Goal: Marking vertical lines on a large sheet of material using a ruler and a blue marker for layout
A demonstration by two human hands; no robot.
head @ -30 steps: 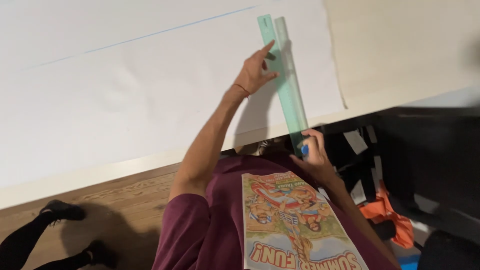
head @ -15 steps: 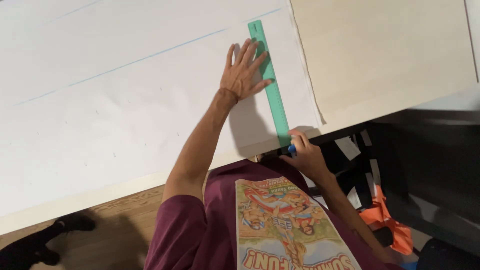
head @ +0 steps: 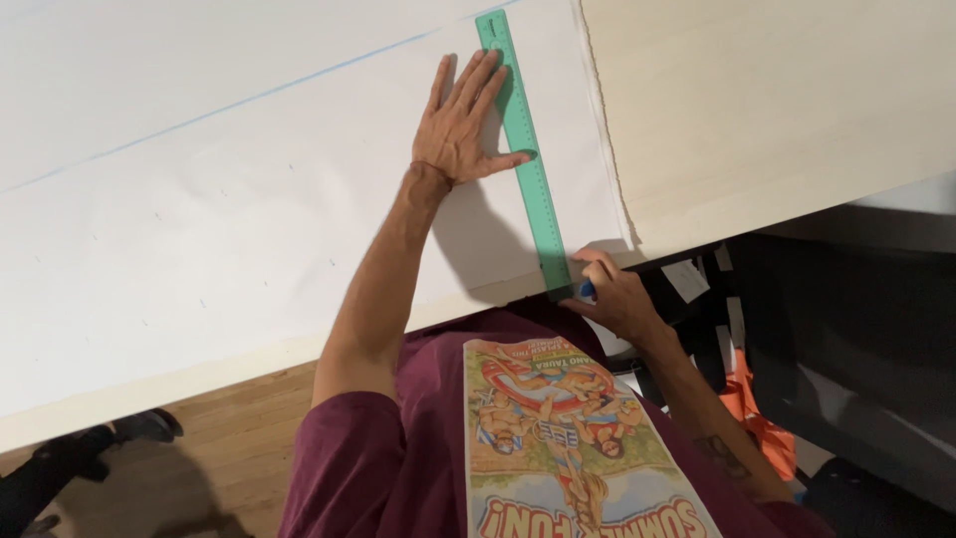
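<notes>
The long green ruler (head: 525, 149) lies flat on a large sheet of white fabric (head: 249, 199) spread over a pale wooden table (head: 777, 110). The ruler runs from the far part of the sheet down to the near table edge, just inside the sheet's right-hand raw edge. The left hand (head: 465, 125) rests palm down on the fabric, directly beside the ruler's left edge. Its fingers are spread and extended; the index and middle fingertips overlap the ruler's upper section, and the thumb points sideways so that its tip touches the ruler's left edge lower down. The ruler therefore lies to the right of the palm, under the fingertips and against the thumb. The right hand (head: 615, 297) sits at the near table edge, at the lower end of the ruler and just to its right. Its fingers are curled together in a pinch around a small blue marking tool (head: 586, 291), whose tip shows close to the ruler's end; whether the tip touches the fabric cannot be determined. A thin blue line (head: 249, 98) crosses the fabric diagonally, reaching the ruler near its far end. The person wears a maroon printed T-shirt (head: 478, 438). A dark shoe (head: 139, 428) stands on the wooden floor (head: 229, 438) at lower left.
</notes>
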